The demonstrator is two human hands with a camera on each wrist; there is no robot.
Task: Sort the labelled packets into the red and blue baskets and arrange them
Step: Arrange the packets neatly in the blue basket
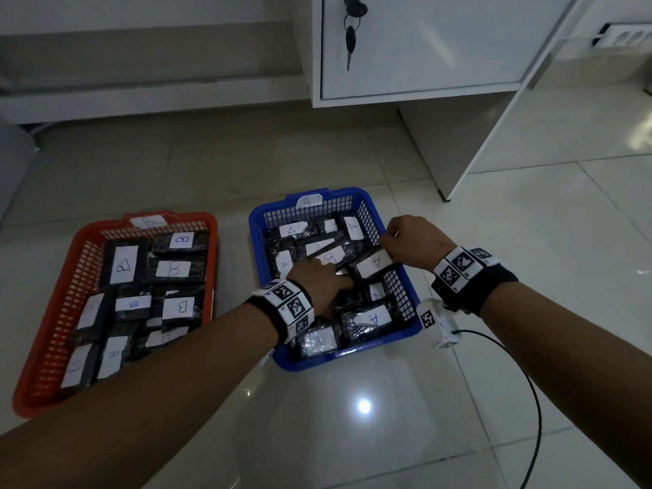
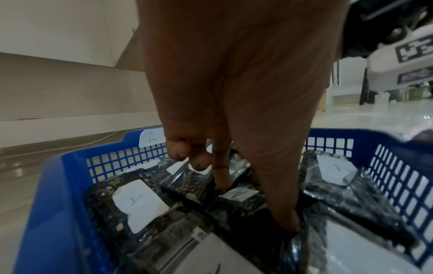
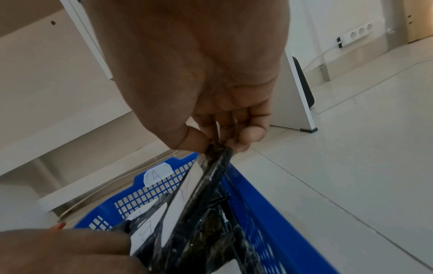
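A blue basket (image 1: 257,220) tagged A holds several black packets with white A labels. To its left, a red basket (image 1: 53,312) tagged B holds several B packets. My right hand (image 1: 388,240) pinches the corner of an A packet (image 1: 374,264) at the blue basket's right wall; the wrist view shows the pinch (image 3: 215,144) on the crumpled black plastic (image 3: 211,185). My left hand (image 1: 331,275) reaches into the blue basket (image 2: 58,185), with index finger (image 2: 222,178) and thumb (image 2: 286,218) either side of a packet (image 1: 330,257) whose label reads B.
A white cabinet (image 1: 423,47) with keys (image 1: 351,33) in its lock stands behind the baskets. Its side panel (image 1: 469,153) reaches the tiled floor on the right. A black cable (image 1: 529,382) loops over the floor near my right arm.
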